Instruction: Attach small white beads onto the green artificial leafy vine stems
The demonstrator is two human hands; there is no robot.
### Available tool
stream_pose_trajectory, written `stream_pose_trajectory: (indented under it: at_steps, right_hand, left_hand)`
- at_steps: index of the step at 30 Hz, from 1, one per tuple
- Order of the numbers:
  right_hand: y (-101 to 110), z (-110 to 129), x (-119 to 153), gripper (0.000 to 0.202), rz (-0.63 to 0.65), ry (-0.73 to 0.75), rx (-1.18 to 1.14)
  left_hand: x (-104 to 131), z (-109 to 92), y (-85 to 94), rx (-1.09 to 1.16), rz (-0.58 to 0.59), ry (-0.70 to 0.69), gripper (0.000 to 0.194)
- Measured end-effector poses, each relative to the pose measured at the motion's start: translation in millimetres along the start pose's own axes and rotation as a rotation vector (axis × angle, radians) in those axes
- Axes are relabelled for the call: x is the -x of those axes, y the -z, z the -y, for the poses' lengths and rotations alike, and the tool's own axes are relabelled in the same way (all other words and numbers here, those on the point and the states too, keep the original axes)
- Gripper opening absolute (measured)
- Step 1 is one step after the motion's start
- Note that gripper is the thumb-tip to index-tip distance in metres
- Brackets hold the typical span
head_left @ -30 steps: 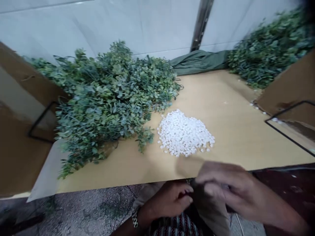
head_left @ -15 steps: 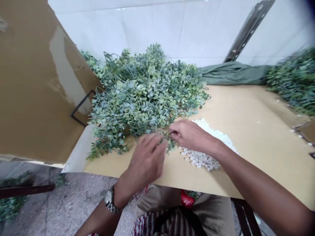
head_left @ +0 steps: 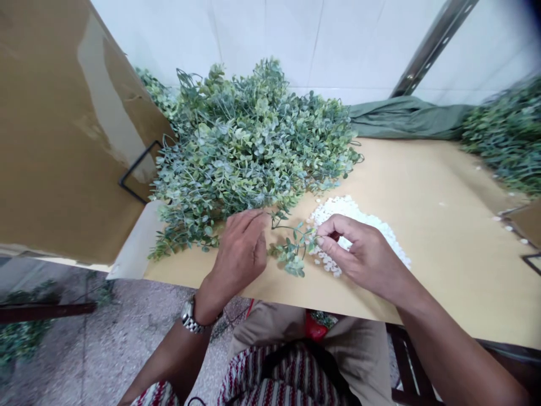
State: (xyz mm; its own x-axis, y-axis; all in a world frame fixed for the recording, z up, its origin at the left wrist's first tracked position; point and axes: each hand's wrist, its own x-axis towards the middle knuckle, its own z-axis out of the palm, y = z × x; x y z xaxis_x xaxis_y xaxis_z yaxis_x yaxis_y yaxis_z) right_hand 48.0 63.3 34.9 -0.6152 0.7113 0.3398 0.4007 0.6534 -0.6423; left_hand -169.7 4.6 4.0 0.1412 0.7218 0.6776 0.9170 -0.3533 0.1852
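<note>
Between my hands is a small artificial leaf sprig, with a thin dark stem and green leaves. My right hand pinches its right-hand end between thumb and forefinger, beside a heap of small white pieces. At the other end of the stem is my left hand, its fingers closed and pointing right; the hand itself mostly hides their grip. Just behind both hands rises a large pile of artificial greenery.
A big cardboard sheet stands at the left beside a black wire frame. Green cloth lies along the wall. More greenery and a few scattered white pieces are at the right of the tan tabletop.
My right hand has shifted right and slightly down over the white pieces, and my left hand slightly left and up. The sprig between them now shows more fully.
</note>
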Motion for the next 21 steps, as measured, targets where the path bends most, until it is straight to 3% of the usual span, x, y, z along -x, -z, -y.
stream_pose_trajectory:
  at_steps: [3,7,15,19,21]
  right_hand:
    - [-3.7,-1.7,5.1,0.011,-0.009,0.009,-0.033]
    - [-6.4,-1.4,5.1,0.011,-0.040,0.005,-0.041]
    - [-7.7,2.0,-1.8,0.013,-0.051,0.022,-0.074]
    - [-7.2,-0.2,-21.6,0.017,-0.119,0.016,-0.064]
    - [-10.0,-0.3,-40.2,0.016,-0.091,-0.028,-0.012]
  left_hand:
    - [1.3,-3.9,-1.5,-0.002,-0.049,-0.013,0.027]
    - [1.9,-8.2,-0.1,-0.021,-0.013,-0.053,0.027]
    - [1.4,-7.7,-8.5,0.142,0.039,0.058,0.028]
    - [3.7,-3.1,-12.2,0.257,-0.037,0.129,0.025]
    - [4.9,-2.4,-12.3,0.266,-0.071,0.128,0.025]
